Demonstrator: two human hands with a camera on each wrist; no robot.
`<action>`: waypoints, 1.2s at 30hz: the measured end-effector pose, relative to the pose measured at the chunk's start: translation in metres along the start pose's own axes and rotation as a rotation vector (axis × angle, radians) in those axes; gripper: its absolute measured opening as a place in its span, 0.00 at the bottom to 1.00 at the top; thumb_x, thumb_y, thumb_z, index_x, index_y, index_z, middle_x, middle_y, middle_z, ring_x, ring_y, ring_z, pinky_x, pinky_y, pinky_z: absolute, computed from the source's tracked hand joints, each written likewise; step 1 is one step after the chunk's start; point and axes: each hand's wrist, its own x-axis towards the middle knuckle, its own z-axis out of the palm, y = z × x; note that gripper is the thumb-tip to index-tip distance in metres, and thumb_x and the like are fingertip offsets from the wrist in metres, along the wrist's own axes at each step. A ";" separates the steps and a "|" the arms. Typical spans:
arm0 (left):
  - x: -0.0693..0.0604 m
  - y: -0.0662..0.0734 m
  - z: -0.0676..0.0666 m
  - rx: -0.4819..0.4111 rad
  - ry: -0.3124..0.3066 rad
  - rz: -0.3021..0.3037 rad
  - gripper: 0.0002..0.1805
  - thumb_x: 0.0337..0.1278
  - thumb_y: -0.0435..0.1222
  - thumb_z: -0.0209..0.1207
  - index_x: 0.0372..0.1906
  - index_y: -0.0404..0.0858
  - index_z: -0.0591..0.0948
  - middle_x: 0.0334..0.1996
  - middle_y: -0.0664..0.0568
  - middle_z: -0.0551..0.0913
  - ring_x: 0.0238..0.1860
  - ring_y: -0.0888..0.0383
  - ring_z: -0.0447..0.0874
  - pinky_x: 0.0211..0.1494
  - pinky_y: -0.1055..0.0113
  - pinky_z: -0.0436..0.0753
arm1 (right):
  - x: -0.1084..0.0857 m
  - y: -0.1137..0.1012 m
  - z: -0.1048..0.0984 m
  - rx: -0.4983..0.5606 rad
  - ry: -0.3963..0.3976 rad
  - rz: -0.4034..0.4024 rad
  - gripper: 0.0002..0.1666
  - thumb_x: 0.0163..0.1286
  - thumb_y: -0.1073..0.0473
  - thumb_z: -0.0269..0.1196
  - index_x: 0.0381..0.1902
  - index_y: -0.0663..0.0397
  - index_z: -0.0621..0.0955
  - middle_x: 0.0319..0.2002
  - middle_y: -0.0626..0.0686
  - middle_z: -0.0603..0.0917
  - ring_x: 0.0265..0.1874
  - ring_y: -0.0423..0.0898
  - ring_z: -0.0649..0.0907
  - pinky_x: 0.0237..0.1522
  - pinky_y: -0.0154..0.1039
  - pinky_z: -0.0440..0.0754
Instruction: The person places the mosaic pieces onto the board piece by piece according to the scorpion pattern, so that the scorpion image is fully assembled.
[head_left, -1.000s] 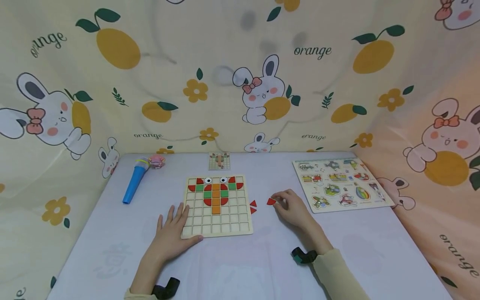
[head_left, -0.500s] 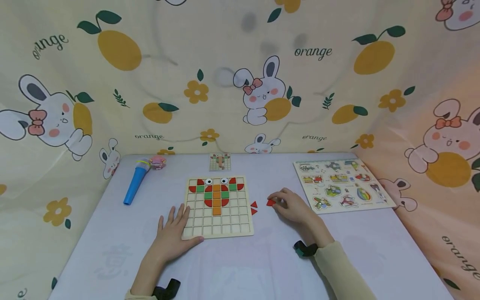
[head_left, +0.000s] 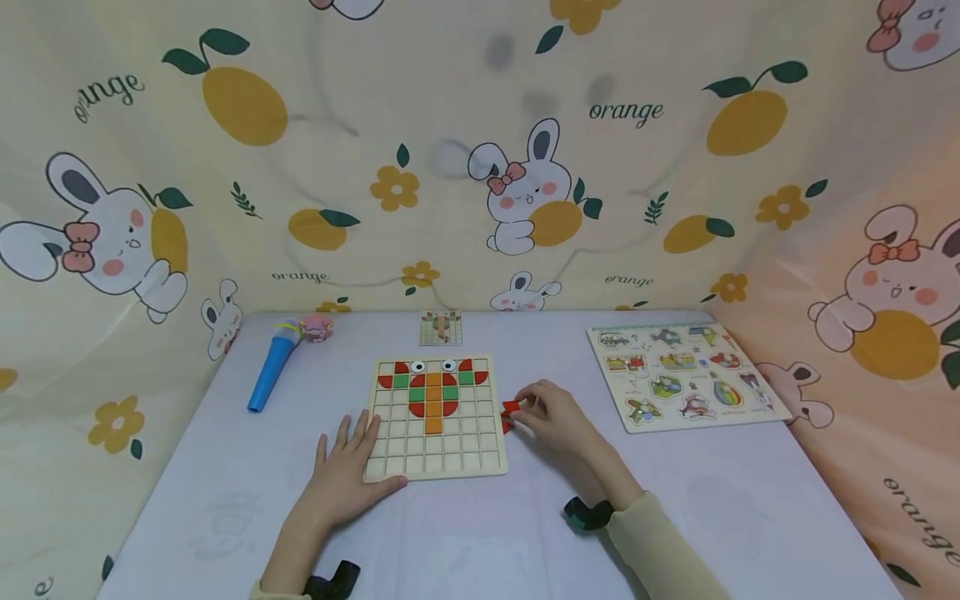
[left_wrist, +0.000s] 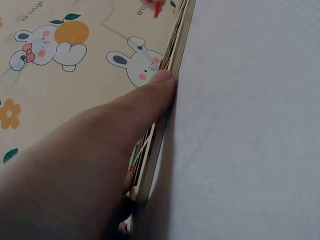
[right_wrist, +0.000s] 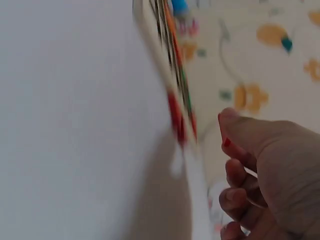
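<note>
A pale wooden grid board [head_left: 467, 457] lies on the table, with red, green and orange tiles and two eye pieces forming a figure in its upper half. My left hand [head_left: 347, 475] rests at its lower left corner, fingers spread along the left side and thumb [left_wrist: 160, 82] on the front edge. Just off the board's right edge, my right hand [head_left: 558, 423] pinches a small red tile [right_wrist: 223, 131] between thumb and fingers. Loose red pieces [right_wrist: 176, 116] lie on the table beside that edge, partly hidden by the hand in the head view.
Behind the board lies a small pattern card [head_left: 441, 327]. A blue toy microphone [head_left: 272, 368] and a pink trinket [head_left: 317, 327] are at the back left. A picture puzzle board [head_left: 637, 417] lies at the right. Printed cloth [head_left: 442, 100] hangs behind the table.
My right hand has moved left with the red tile, from the open table to the board's right edge, over the loose red pieces. The left hand stays on the board.
</note>
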 end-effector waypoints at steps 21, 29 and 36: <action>-0.002 -0.002 -0.001 -0.002 -0.007 0.005 0.66 0.55 0.74 0.61 0.86 0.37 0.53 0.86 0.40 0.47 0.85 0.31 0.36 0.79 0.24 0.36 | 0.004 -0.064 0.092 0.040 -0.123 -0.114 0.16 0.66 0.47 0.78 0.46 0.46 0.87 0.34 0.41 0.79 0.34 0.38 0.75 0.35 0.30 0.76; -0.001 -0.002 0.000 0.000 -0.011 0.013 0.66 0.55 0.74 0.61 0.86 0.37 0.53 0.86 0.40 0.47 0.85 0.31 0.36 0.79 0.24 0.35 | 0.001 -0.061 0.097 0.036 -0.063 -0.166 0.14 0.68 0.50 0.76 0.47 0.47 0.88 0.36 0.41 0.81 0.35 0.38 0.76 0.37 0.30 0.77; -0.001 -0.001 -0.001 -0.002 0.002 0.014 0.66 0.55 0.73 0.63 0.85 0.36 0.54 0.86 0.40 0.48 0.85 0.31 0.37 0.79 0.24 0.36 | 0.002 -0.062 0.101 -0.011 -0.004 -0.207 0.11 0.71 0.52 0.74 0.46 0.50 0.89 0.36 0.43 0.83 0.33 0.37 0.75 0.37 0.31 0.75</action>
